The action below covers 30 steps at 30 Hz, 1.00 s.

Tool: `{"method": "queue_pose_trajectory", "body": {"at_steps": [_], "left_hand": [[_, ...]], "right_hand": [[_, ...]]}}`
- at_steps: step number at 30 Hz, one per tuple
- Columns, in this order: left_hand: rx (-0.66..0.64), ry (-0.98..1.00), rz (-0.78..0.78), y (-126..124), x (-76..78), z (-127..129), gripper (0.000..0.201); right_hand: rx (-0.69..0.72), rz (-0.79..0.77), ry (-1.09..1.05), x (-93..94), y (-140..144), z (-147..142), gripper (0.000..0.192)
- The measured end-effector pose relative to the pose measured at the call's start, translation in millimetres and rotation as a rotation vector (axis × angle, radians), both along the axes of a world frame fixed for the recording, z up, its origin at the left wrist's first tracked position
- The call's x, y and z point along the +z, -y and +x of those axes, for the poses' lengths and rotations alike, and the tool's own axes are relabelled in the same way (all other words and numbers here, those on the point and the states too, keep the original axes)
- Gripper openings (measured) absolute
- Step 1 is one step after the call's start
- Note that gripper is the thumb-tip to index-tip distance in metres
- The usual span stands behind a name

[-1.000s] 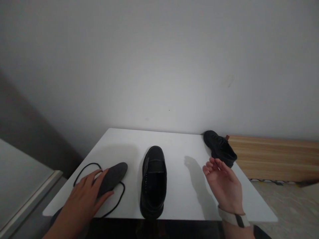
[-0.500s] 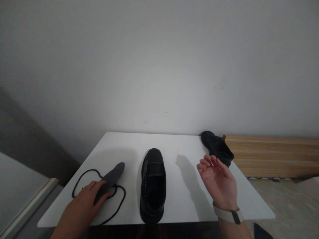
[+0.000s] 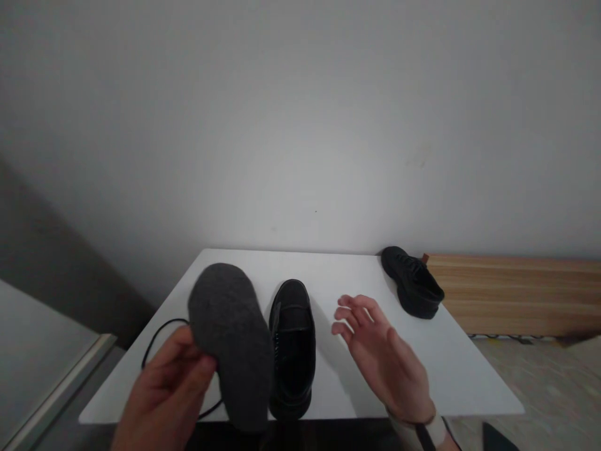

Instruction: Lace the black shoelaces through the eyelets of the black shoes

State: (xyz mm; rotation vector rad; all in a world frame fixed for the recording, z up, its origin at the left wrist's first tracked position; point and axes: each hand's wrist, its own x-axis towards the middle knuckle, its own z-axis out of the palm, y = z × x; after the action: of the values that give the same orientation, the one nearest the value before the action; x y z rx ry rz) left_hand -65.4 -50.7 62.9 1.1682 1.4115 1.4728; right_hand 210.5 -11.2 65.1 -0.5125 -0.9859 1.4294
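While left hand (image 3: 164, 388) grips insole (image 3: 230, 341), shoe (image 3: 291, 344) between hands, right hand (image 3: 382, 360) open

Dark grey insole (image 3: 231, 343), black shoe (image 3: 291, 344) beside it, second black shoe (image 3: 412, 280) far right, black lace (image 3: 159, 338), white table (image 3: 469, 369), pale wood-grain board (image 3: 516, 294), white wristband (image 3: 434, 429).

There are two black shoes: one shoe (image 3: 291, 347) in the middle of the desk (image 3: 469, 376) and one more shoe (image 3: 412, 290) at the far corner. There is one gray insole (image 3: 232, 341) and one black lace (image 3: 159, 338). There are two hands, the left hand (image 3: 164, 394) and the right hand (image 3: 382, 360).
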Motion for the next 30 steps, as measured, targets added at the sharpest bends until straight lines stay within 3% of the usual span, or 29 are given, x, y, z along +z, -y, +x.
{"method": "queue_pose_trajectory", "body": {"at_steps": [2,3,5,6,9,11,14,16,19,24,27,30], "left_hand": [[-0.250,0.139,0.036,0,6.7,26,0.034],[-0.368,0.142,0.049,-1,9.3,38,0.030],[-0.534,0.053,0.131,-3,13.4,55,0.018],[-0.558,-0.013,0.188,-5,14.5,61,0.012],[-0.436,-0.212,0.349,-16,13.1,66,0.005],[-0.382,-0.311,0.388,-26,8.5,64,0.019],[-0.479,-0.401,0.356,-41,-1.2,61,0.036],[-0.529,-0.502,0.325,-50,-8.1,61,0.041],[-0.495,-0.727,0.346,-62,-18.2,61,0.051],[-0.472,-0.916,0.315,-80,-26.7,60,0.034],[-0.494,-0.918,0.266,-88,-21.3,61,0.030],[-0.483,-0.865,0.209,-95,-12.5,63,0.021]], "right_hand": [[0.104,0.085,0.093,-8.1,5,-18,0.084],[0.158,0.099,0.175,-11.2,8,-24,0.091],[0.274,0.113,0.395,-12.2,14,-28,0.087],[0.328,0.131,0.517,-9.7,17,-26,0.080],[0.401,0.229,0.791,4.2,32,-13,0.063],[0.307,0.199,0.843,12.3,42,-5,0.053],[0.128,0.074,0.818,17.8,53,2,0.050],[0.083,0.014,0.821,18.7,54,5,0.049],[0.023,-0.047,0.909,16.2,49,7,0.042],[-0.194,0.022,1.243,1.6,34,4,0.029],[-0.146,0.028,1.421,-1.8,30,1,0.037],[-0.063,0.024,1.466,2.6,29,5,0.030]]}}
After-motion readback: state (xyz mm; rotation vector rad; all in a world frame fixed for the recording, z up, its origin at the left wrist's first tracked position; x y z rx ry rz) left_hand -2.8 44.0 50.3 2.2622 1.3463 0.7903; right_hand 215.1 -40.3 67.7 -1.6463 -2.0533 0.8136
